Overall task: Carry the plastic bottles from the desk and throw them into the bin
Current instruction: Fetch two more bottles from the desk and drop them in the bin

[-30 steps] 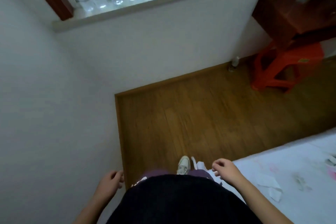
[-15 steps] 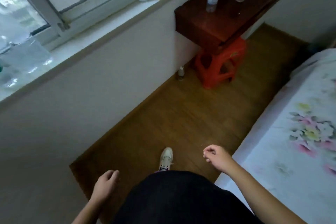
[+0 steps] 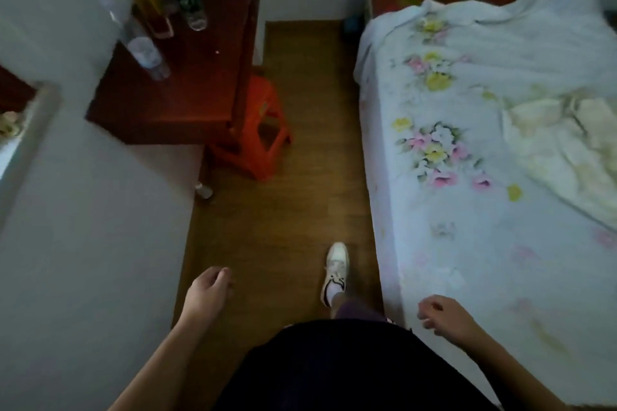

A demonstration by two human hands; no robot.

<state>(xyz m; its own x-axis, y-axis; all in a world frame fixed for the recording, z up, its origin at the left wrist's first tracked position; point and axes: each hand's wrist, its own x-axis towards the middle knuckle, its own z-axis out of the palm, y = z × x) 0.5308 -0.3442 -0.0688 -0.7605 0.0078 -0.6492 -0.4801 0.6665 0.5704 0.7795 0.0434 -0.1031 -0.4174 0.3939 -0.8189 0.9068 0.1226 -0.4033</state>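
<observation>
Wooden floor (image 3: 283, 210) runs between a white wall (image 3: 83, 243) and a floral-sheeted bed (image 3: 467, 210) — a dark red desk (image 3: 160, 110) stands over an orange stool (image 3: 247, 160).

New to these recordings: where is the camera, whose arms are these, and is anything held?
No machine: a person wears one camera on the head, looking down, so the arms are their own. The left hand and right hand hang with loosely curled fingers, holding nothing. Ahead left, a dark red wooden desk carries several clear plastic bottles, blurred; an orange plastic stool stands on the floor beside it. A bed with a flowered sheet lies on the right. No bin is in view.
</observation>
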